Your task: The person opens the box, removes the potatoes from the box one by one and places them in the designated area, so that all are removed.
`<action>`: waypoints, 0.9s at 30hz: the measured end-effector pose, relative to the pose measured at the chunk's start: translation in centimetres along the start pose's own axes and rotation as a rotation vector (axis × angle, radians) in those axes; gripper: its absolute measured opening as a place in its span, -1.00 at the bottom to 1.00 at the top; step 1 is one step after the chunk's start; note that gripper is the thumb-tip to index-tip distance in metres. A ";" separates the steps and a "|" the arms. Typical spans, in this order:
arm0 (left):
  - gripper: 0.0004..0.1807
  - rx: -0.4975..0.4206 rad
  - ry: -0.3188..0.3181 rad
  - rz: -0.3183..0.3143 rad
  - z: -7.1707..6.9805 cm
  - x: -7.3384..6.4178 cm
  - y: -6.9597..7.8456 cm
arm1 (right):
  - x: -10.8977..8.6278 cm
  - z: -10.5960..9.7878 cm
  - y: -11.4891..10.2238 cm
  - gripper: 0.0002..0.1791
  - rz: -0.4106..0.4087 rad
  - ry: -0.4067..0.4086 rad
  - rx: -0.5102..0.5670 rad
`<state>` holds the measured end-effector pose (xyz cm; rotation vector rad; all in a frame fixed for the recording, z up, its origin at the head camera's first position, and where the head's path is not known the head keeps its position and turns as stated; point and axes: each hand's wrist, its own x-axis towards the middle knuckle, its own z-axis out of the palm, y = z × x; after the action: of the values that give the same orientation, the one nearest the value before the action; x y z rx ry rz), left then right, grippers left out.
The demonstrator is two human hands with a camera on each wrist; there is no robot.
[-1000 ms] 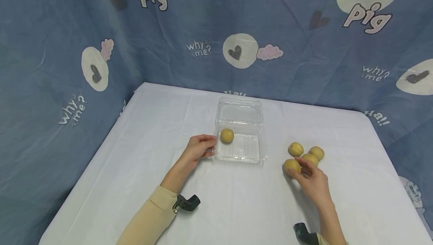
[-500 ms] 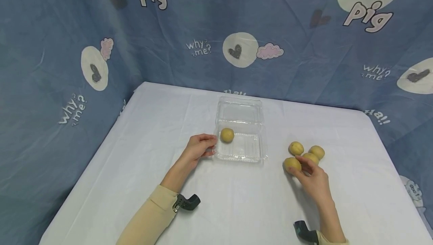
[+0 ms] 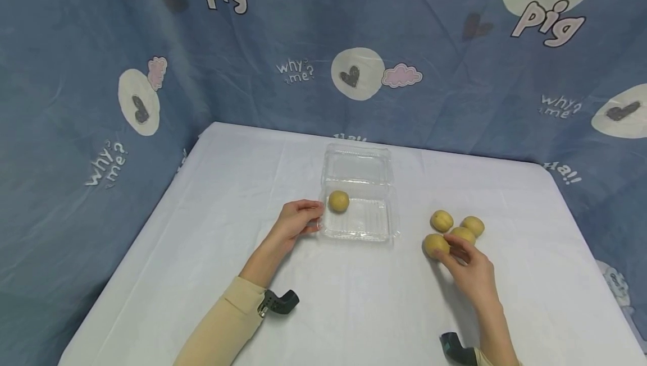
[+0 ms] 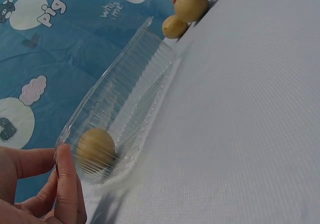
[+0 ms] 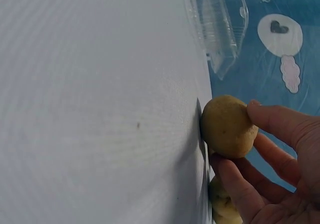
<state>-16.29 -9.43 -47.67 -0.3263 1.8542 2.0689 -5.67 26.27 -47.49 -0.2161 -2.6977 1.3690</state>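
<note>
A clear plastic clamshell container (image 3: 368, 219) lies with its lid raised back, and one round yellow potato (image 3: 338, 201) sits in its left part. My left hand (image 3: 293, 221) pinches the container's left rim between thumb and fingers, as the left wrist view also shows. Over on the right, my right hand (image 3: 471, 269) holds a potato (image 5: 227, 126) between thumb and fingertips. That potato is at or very near the table surface; I cannot tell if it touches. Close around it are a far potato (image 3: 442, 220), a right one (image 3: 473, 225) and one partly hidden by my fingers (image 3: 463, 236).
A white cloth covers the table (image 3: 354, 304). Behind it and along the left side hangs a blue printed curtain (image 3: 283, 29). Dark wrist-worn camera mounts (image 3: 281, 302) stick out from both forearms.
</note>
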 end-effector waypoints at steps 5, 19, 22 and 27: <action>-0.70 -0.001 0.003 0.002 -0.1 -0.1 0.1 | -0.2 -0.3 0.0 -0.48 0.001 0.013 -0.007; -0.69 0.001 0.000 0.007 0.0 0.0 0.0 | -0.6 -0.9 0.2 -0.58 -0.005 0.088 -0.025; -0.69 -0.002 0.000 0.007 -0.1 0.0 -0.1 | -0.7 -1.1 0.2 -0.59 -0.004 0.110 -0.007; -0.70 0.002 -0.003 0.014 -0.1 0.0 -0.1 | -1.0 -1.4 0.6 -0.59 0.021 0.119 -0.001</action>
<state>-16.29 -9.47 -47.79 -0.3105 1.8620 2.0753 -4.41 27.49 -47.17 -0.3172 -2.6058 1.3161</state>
